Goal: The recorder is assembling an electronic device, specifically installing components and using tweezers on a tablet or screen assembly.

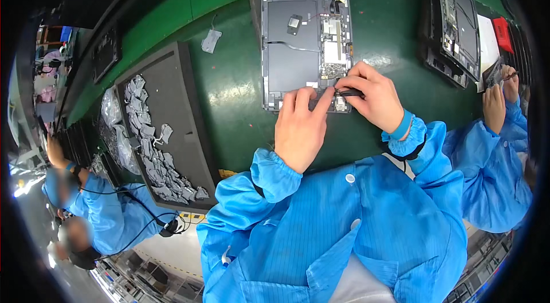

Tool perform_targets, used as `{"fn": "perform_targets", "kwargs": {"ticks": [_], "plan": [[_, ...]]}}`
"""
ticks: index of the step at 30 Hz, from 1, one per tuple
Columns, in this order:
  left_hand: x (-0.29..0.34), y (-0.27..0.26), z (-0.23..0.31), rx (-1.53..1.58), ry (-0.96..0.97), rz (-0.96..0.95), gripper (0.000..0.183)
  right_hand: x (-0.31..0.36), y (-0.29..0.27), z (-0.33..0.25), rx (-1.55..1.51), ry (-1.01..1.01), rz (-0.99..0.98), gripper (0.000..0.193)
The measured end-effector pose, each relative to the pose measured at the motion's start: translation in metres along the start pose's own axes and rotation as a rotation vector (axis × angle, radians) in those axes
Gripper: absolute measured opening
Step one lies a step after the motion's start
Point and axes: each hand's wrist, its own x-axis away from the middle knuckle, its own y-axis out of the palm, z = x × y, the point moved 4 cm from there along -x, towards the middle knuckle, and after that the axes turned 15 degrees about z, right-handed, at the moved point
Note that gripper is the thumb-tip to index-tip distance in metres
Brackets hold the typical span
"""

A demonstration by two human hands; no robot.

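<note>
An opened tablet [292, 68] with its circuit board and dark battery exposed lies on the green bench before me. My left hand [301, 128] rests over its lower edge, fingers stretched out, one fingertip against the lower part of the board. In my right hand [375, 99], thumb and fingers close on black tweezers [350, 93], whose tip points at the spot by my left fingertip. That tip and whatever it touches are too small to make out. A small black part with a pale square [294, 24] lies on the battery.
Left of the tablet, a dark tray [189, 102] holds several small grey parts [154, 148]; a similar grey part with a wire [211, 40] lies beyond it. Stacked opened tablets [458, 22] stand at right, near a co-worker's hands [495, 102] and a red object [503, 35].
</note>
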Motion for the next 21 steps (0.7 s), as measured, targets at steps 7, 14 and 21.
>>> {"fn": "perform_targets", "kwargs": {"ticks": [7, 14, 21], "plan": [[0.003, 0.003, -0.001, -0.025, 0.005, 0.005, 0.051, -0.001, 0.004, -0.002, -0.008, -0.012, -0.014, 0.026], [0.002, 0.006, 0.005, -0.185, 0.053, 0.011, 0.051, -0.002, -0.005, 0.009, -0.097, 0.227, 0.293, 0.021], [0.000, 0.008, 0.000, -0.170, 0.071, 0.037, 0.053, -0.013, -0.005, 0.021, -0.038, 0.228, 0.197, 0.026]]}}
